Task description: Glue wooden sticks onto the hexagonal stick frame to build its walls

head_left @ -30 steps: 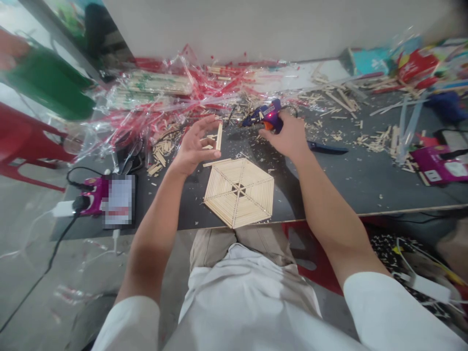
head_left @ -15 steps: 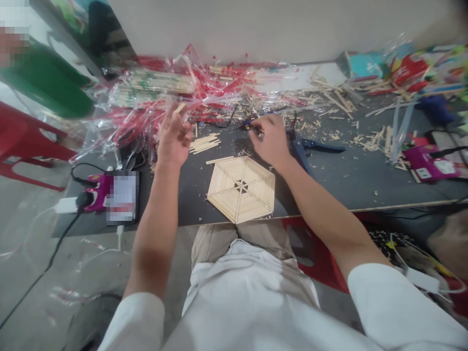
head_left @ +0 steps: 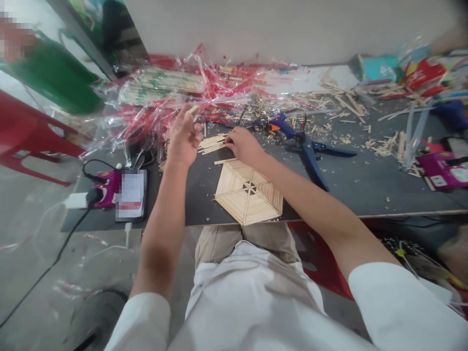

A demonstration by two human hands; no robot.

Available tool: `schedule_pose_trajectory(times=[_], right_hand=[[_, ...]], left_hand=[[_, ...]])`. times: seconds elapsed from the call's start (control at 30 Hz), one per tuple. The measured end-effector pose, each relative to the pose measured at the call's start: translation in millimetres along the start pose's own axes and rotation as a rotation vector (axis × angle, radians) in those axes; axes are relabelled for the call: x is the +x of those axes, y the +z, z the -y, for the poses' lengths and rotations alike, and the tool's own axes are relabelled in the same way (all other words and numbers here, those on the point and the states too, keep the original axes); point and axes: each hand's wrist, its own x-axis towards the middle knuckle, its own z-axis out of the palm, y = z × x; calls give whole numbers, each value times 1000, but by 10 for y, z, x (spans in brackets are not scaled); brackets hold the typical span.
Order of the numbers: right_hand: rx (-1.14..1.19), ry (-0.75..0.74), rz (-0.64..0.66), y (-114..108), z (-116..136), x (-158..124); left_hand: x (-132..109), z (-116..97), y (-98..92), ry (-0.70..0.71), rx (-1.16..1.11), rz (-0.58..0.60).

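A flat hexagonal frame of pale wooden craft sticks, laid in rings around six spokes with a small open centre, lies on a dark grey board worktop, near its front edge. A single long stick lies along the frame's far side, and just beyond it sits a small pile of loose pale sticks.

The right hand reaches across the body, palm down and fingers curled, at the near end of that pile; I cannot tell whether its grip is closed on anything. The left hand is raised off the worktop with the fingers pointing up, its grip appearing to pinch a short wooden stick at the fingertips.

To the right lie a blue hot glue gun with an orange trigger and a pair of blue-handled cutters, among scattered wood chips. Behind the hands, a crumpled clear plastic wrapper with red stripes holds bundled pale sticks. A white wall rises beyond the worktop. Off its left end, a red plastic stool stands on a grey concrete floor, and a green bag hangs blurred above it.
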Motion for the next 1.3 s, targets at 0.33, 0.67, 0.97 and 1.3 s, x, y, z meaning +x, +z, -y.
schedule_pose_trajectory(times=[0.33, 0.67, 0.97, 1.3], right_hand=[[-11, -49, 165, -148, 10, -15], [154, 207, 50, -581, -127, -408], [696, 345, 71, -615, -97, -563], [876, 299, 103, -587, -51, -588]], left_hand=[[-126, -136, 182, -41, -54, 48], [-134, 166, 178, 159, 499, 259], [-356, 79, 451, 302, 826, 385], [-383, 95, 464, 361, 882, 400]])
